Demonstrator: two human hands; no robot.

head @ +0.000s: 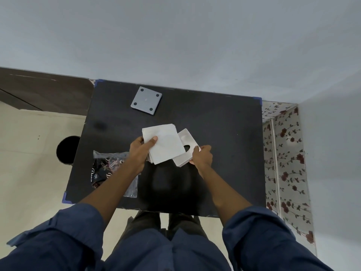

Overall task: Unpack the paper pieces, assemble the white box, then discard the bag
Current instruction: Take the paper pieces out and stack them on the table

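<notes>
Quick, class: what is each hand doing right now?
Left hand: shut on the stack of white paper pieces.
Right hand: shut on the white cutout piece.

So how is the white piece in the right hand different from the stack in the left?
The piece in the right hand, call it the cutout piece, is a single sheet with a dark hole; the paper stack in the left hand is several plain sheets. The stack overlaps the cutout piece. Both are white, squarish and held above the black table.

Left hand (pixel 141 151) pinching, thumb on top; right hand (pixel 202 156) fingers curled, gripping; arms extended.
</notes>
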